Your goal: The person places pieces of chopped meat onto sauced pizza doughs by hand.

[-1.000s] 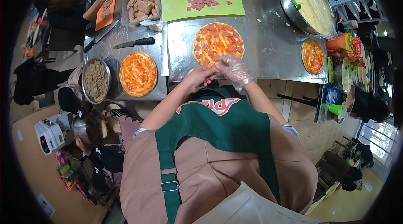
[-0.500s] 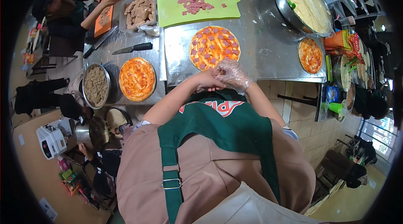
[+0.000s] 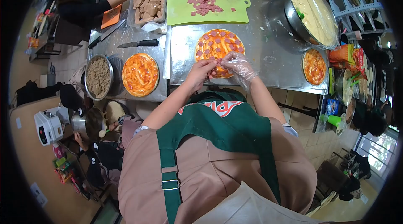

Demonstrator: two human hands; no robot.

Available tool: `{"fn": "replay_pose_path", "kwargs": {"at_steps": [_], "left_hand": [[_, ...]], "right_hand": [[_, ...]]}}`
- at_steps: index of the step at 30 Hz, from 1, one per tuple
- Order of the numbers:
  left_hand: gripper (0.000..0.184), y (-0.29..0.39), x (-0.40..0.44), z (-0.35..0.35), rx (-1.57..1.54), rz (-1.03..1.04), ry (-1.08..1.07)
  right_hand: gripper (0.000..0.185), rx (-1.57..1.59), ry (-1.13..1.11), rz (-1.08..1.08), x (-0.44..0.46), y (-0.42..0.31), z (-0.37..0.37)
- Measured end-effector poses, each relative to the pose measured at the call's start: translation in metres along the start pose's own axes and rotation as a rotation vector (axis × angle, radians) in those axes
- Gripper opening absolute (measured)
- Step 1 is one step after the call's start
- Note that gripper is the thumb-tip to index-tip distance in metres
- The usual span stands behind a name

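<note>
One bare left hand point(image 3: 201, 73) + one gloved right hand point(image 3: 240, 67) in the head view, fingertips together abt mid-frame over the lower edge of the topped pizza point(image 3: 220, 44). Can't tell if anything's pinched btwn the hands. Pizza's on the metal table point(image 3: 270, 51), upper center, w/ green board point(image 3: 179, 5) + diced meat point(image 3: 205, 1) just above. Plain sauced pizza point(image 3: 140, 75) sits left, smaller one point(image 3: 314, 67) far right.
</note>
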State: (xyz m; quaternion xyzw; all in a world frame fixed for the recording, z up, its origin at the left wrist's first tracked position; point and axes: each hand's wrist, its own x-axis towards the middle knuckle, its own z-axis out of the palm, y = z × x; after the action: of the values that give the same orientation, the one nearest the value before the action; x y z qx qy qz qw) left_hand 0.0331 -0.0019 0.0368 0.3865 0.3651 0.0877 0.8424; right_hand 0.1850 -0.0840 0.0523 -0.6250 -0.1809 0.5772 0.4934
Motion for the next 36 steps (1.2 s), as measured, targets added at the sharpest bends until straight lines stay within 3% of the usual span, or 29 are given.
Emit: {"fn": "replay_pose_path", "kwargs": {"at_steps": [3,5,6,8,12,15,19,21,23,25,29,33,35,36], "left_hand": [[0.021,0.001,-0.001,0.002,-0.024,0.011,0.045],[0.019,0.0,0.001,0.0,-0.043,-0.006,0.057],[0.017,0.0,0.002,-0.001,-0.057,-0.026,0.066],[0.014,0.001,0.005,-0.005,-0.094,-0.081,0.056],[0.01,0.002,0.006,-0.005,-0.313,-0.28,0.072],[0.012,-0.006,0.01,-0.01,-0.459,-0.345,0.026],[0.012,-0.009,0.009,-0.014,-0.483,-0.329,0.042],[0.012,-0.013,0.009,-0.019,-0.502,-0.264,0.116],[0.011,-0.011,0.004,-0.023,-0.515,-0.253,0.129],[0.011,-0.012,-0.001,-0.028,-0.525,-0.239,0.142],[0.011,-0.021,-0.01,-0.039,-0.555,-0.22,0.206],[0.012,-0.021,-0.019,-0.041,-0.582,-0.209,0.223],[0.013,-0.021,-0.021,-0.041,-0.59,-0.198,0.237],[0.013,-0.021,-0.022,-0.042,-0.596,-0.191,0.248]], "right_hand": [[0.013,-0.247,0.03,-0.023,0.005,0.001,0.005],[0.015,-0.234,0.029,-0.256,0.01,0.013,0.006],[0.015,-0.236,0.027,-0.257,0.006,0.009,0.009],[0.017,-0.455,0.036,-0.376,-0.005,0.001,0.015],[0.016,-0.415,0.038,-0.45,-0.005,0.013,0.014],[0.017,-0.418,0.046,-0.385,-0.011,0.012,0.013],[0.016,-0.621,0.084,-0.332,0.0,0.018,0.003],[0.017,-0.42,0.172,-0.214,0.011,0.016,-0.002],[0.018,-0.451,0.234,-0.311,0.037,0.028,-0.016],[0.018,-0.829,0.411,-0.296,0.049,0.018,-0.02],[0.017,-1.095,0.335,-0.328,0.065,0.01,-0.016],[0.014,-1.172,0.314,-0.371,0.068,0.001,-0.012],[0.016,-1.318,0.345,-0.637,0.073,0.012,-0.02],[0.016,-1.319,0.341,-0.64,0.068,0.008,-0.016]]}}
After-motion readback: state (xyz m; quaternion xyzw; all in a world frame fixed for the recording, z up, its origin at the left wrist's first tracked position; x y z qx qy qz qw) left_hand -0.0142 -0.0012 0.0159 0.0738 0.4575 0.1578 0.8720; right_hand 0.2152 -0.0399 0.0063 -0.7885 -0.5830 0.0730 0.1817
